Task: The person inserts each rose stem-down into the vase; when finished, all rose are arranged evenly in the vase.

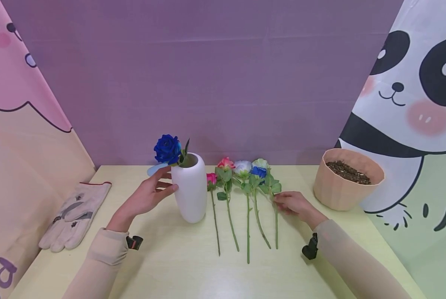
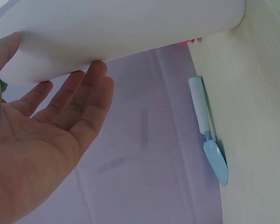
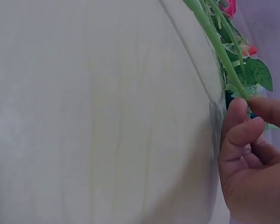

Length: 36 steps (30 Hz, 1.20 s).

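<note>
A white vase (image 1: 191,195) stands on the table with a blue rose (image 1: 167,149) in its mouth, leaning left. My left hand (image 1: 152,195) is at the vase's left side. In the left wrist view its thumb and loosely extended fingertips (image 2: 99,67) touch the white wall. My right hand (image 1: 293,204) pinches the green stem (image 3: 219,49) of the rightmost artificial rose (image 1: 276,224) between thumb and fingertips, just below its leaves. Beside it several more roses lie in a row, with a blue bloom (image 1: 259,172), a whitish one (image 1: 242,167) and pinkish-red ones (image 1: 225,162).
A peach-coloured pot (image 1: 335,191) holding dark soil stands at the right. Light gloves (image 1: 77,216) lie at the table's left edge. A light blue trowel (image 2: 200,105) lies behind my left hand. A purple cloth (image 1: 223,83) hangs at the back.
</note>
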{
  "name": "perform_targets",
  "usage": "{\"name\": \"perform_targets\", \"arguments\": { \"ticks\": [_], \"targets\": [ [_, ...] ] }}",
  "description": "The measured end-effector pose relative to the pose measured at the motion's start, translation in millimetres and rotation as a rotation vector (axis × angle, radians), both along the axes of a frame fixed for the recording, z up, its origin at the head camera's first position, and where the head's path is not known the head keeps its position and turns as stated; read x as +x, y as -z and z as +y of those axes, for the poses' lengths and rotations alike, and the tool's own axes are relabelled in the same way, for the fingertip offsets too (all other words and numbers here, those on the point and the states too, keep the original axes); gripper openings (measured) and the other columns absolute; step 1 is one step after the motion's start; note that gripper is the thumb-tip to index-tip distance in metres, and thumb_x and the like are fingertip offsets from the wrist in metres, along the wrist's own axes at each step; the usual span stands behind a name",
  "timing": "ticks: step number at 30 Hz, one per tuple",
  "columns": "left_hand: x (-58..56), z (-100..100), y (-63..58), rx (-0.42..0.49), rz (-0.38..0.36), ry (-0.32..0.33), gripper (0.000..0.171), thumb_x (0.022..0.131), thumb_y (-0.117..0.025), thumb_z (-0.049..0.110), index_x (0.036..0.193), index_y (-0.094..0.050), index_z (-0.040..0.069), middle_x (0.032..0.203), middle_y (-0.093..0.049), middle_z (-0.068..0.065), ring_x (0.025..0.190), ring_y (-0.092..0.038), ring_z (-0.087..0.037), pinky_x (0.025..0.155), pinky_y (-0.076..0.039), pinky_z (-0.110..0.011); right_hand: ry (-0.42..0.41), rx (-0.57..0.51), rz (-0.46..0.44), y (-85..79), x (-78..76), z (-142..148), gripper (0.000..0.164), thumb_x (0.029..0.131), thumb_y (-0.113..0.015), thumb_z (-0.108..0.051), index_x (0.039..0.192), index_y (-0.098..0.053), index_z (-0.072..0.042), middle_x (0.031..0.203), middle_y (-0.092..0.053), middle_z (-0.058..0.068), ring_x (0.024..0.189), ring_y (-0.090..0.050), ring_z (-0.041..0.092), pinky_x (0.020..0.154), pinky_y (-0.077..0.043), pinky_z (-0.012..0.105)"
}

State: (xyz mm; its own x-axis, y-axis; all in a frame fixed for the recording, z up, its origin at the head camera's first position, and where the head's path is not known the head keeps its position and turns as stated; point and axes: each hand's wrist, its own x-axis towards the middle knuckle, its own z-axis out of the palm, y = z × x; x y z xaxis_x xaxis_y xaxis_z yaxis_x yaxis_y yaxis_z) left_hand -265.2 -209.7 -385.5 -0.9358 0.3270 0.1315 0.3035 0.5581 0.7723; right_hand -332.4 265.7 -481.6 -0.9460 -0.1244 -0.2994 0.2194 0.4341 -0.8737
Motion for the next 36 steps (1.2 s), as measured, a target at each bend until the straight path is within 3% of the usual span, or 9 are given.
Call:
{"name": "perform_targets", "arguments": {
  "ticks": [16,25,29,36],
  "targets": [
    [0.3,0,-1.3,-0.002,-0.009,-0.010,0.076,0.098,-0.060,0.047,0.157,-0.023,0.015,0.148,-0.046,-0.015,0.129,-0.058,-0.038,0.106,-0.049,-0.054,-0.085,-0.182,-0.017,-14.6,2.4,-1,0.049,0.102,-0.056,-0.017,0.140,-0.043,0.011,0.093,-0.066,-0.008,0.079,-0.063,0.001,0.061,-0.047,0.018],
    [-1.2,-1,0.4,0.003,0.002,0.000,0.073,0.100,-0.058,0.043,0.157,-0.023,0.014,0.149,-0.046,-0.017,0.128,-0.058,-0.038,0.107,-0.048,-0.054,-0.074,-0.178,0.005,-27.7,5.3,-1,0.045,0.103,-0.057,-0.021,0.136,-0.048,0.007,0.109,-0.066,-0.002,0.089,-0.065,0.005,0.068,-0.050,0.021],
    [-0.7,0,0.6,0.005,-0.001,-0.001,0.073,0.100,-0.059,0.043,0.157,-0.023,0.015,0.149,-0.046,-0.016,0.129,-0.058,-0.037,0.107,-0.048,-0.054,-0.079,-0.189,0.027,-32.7,5.6,-1,0.042,0.102,-0.058,-0.022,0.134,-0.051,0.004,0.109,-0.064,-0.004,0.091,-0.066,0.007,0.068,-0.050,0.022],
    [-0.6,0,1.1,0.003,0.000,-0.002,0.074,0.100,-0.059,0.044,0.157,-0.023,0.015,0.149,-0.046,-0.017,0.129,-0.057,-0.038,0.107,-0.049,-0.054,-0.085,-0.238,0.081,-43.6,8.7,-5,0.052,0.102,-0.057,-0.021,0.143,-0.040,0.008,0.103,-0.064,-0.015,0.088,-0.066,0.005,0.066,-0.051,0.020]
  ]
}}
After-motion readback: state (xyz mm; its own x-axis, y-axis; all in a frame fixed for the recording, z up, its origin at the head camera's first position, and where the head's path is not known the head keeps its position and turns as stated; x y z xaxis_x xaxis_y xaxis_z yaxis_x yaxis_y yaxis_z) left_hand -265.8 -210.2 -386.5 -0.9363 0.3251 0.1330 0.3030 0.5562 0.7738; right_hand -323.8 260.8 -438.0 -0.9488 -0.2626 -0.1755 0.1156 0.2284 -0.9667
